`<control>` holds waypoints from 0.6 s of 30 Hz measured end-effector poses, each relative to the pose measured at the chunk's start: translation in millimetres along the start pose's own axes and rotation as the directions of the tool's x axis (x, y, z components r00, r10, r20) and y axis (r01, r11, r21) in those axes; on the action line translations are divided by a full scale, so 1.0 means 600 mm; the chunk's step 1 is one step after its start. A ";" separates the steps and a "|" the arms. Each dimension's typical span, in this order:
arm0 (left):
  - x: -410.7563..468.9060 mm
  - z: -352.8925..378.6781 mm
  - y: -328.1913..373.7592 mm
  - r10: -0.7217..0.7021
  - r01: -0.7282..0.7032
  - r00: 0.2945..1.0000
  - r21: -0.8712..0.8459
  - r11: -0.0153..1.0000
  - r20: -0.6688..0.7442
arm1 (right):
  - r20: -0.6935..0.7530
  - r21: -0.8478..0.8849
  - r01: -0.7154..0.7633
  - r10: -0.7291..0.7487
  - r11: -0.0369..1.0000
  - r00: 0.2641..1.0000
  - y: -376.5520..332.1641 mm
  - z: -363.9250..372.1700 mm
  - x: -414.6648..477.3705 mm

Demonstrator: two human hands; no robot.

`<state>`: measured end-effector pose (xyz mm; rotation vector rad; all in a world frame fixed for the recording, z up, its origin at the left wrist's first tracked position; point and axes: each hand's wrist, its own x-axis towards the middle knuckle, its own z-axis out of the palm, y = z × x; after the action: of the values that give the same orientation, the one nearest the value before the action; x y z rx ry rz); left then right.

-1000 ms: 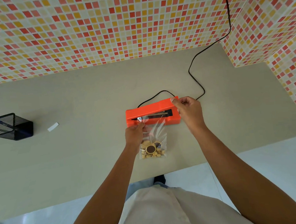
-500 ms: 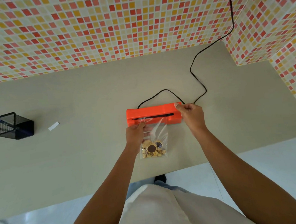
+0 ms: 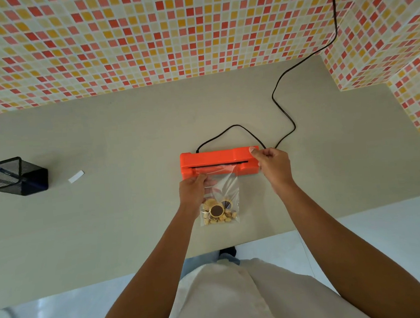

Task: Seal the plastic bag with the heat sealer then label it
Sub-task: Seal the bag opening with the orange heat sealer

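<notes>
The clear plastic bag (image 3: 220, 195) lies flat on the grey table (image 3: 108, 215), with its top edge tucked into the slot of the orange heat sealer (image 3: 216, 159). The left hand (image 3: 192, 191) pinches the bag near its top left side, fingers closed on the thin plastic. The right hand (image 3: 274, 165) grips the right end of the sealer, thumb on top, and looks like it is pressing down. The bag looks light, soft and a bit slippery, and the little round snacks (image 3: 219, 211) inside could crumble, so the empty top part is the best place to hold. A small white label (image 3: 75, 176) waits near the black pen holder (image 3: 16, 176). I see no words to read anywhere.
</notes>
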<state>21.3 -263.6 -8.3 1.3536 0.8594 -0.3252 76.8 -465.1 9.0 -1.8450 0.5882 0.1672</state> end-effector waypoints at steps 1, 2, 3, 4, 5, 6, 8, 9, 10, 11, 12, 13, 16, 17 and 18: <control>0.001 0.000 -0.001 -0.002 0.002 1.000 -0.001 1.000 0.002 | 0.005 0.004 -0.004 0.004 1.000 1.000 -0.001 0.000 0.000; 0.002 0.000 -0.001 -0.005 0.005 1.000 -0.003 1.000 0.004 | 0.010 0.011 -0.007 0.006 1.000 1.000 -0.003 -0.001 -0.001; 0.004 0.000 -0.002 -0.006 0.006 1.000 -0.006 1.000 0.007 | 0.015 0.021 -0.009 0.009 1.000 1.000 -0.005 -0.002 -0.002; 0.005 0.000 -0.003 -0.007 0.007 1.000 -0.005 1.000 0.007 | 0.016 0.033 -0.010 0.010 0.999 1.000 -0.008 -0.002 -0.003; 0.006 0.000 -0.004 -0.007 0.007 1.000 0.000 1.000 0.006 | 0.016 0.048 -0.009 0.008 0.999 1.000 -0.012 -0.003 -0.004; 0.007 0.001 -0.004 -0.006 0.006 1.000 0.004 1.000 0.005 | 0.017 0.064 -0.005 0.004 0.998 1.000 -0.019 -0.003 -0.006; 0.008 0.003 -0.005 -0.001 0.001 1.000 0.002 1.000 0.010 | 0.031 0.098 0.015 -0.018 0.995 0.999 -0.039 -0.003 -0.013; 0.009 0.003 -0.005 0.002 -0.002 1.000 0.001 1.000 0.013 | 0.047 0.113 0.036 -0.041 0.993 0.998 -0.053 -0.003 -0.017; 0.010 0.004 -0.005 0.006 -0.006 1.000 0.003 1.000 0.014 | 0.065 0.126 0.067 -0.076 0.990 0.995 -0.067 -0.003 -0.021; 0.011 0.004 -0.005 0.008 -0.008 1.000 0.006 1.000 0.014 | 0.081 0.138 0.103 -0.115 0.985 0.990 -0.080 -0.003 -0.025; 0.012 0.004 -0.005 0.008 -0.008 1.000 0.010 1.000 0.011 | 0.094 0.150 0.134 -0.150 0.980 0.984 -0.093 -0.003 -0.028; 0.014 0.004 -0.006 0.007 -0.007 1.000 0.010 1.000 0.008 | 0.103 0.155 0.157 -0.174 0.975 0.979 -0.103 -0.001 -0.030; 0.015 0.003 -0.005 0.007 -0.007 1.000 0.007 1.000 0.005 | 0.104 0.144 0.179 -0.195 0.973 0.975 -0.118 0.007 -0.032; 0.016 0.003 -0.005 0.008 -0.008 1.000 0.004 1.000 0.006 | 0.098 0.144 0.173 -0.188 0.974 0.977 -0.118 0.008 -0.031; 0.016 0.003 -0.005 0.010 -0.010 1.000 -0.001 1.000 0.009 | 0.090 0.144 0.163 -0.177 0.976 0.980 -0.115 0.008 -0.030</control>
<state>26.2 -263.5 -17.4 1.3539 0.8449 -0.3234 94.4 -438.7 73.0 -1.7333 0.3596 0.1035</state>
